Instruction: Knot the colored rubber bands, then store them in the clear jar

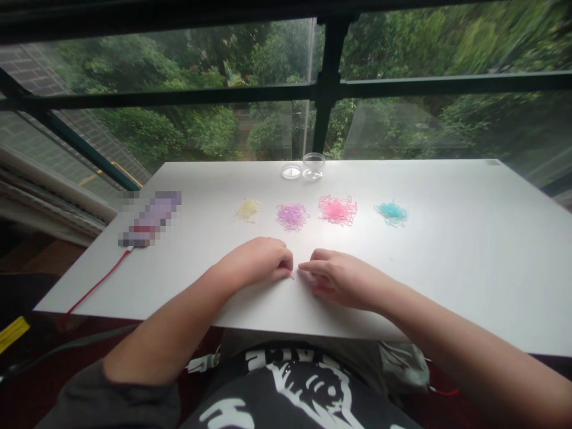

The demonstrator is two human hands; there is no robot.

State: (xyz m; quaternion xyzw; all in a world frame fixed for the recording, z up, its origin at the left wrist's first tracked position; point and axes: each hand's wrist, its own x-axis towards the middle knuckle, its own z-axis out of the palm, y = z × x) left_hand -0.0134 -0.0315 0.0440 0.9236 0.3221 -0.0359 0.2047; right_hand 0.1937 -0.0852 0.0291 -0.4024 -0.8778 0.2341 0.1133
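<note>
My left hand [263,259] is closed in a pinch low over the white table, and a tiny pink bit, seemingly a rubber band [292,276], pokes out at its fingertips. Just right of it, my right hand [339,277] has its index finger stretched toward that bit, with no held thing visible; its lower fingers are partly hidden. Beyond the hands lie loose piles of small rubber bands in a row: yellow [248,209], purple [292,216], pink [337,210] and turquoise [392,211].
At the table's [469,256] far edge stand a clear round container [313,167] and its clear lid [291,172]. A pixelated purple object [154,217] with a red cable [100,280] lies at the left. Windows rise behind the table.
</note>
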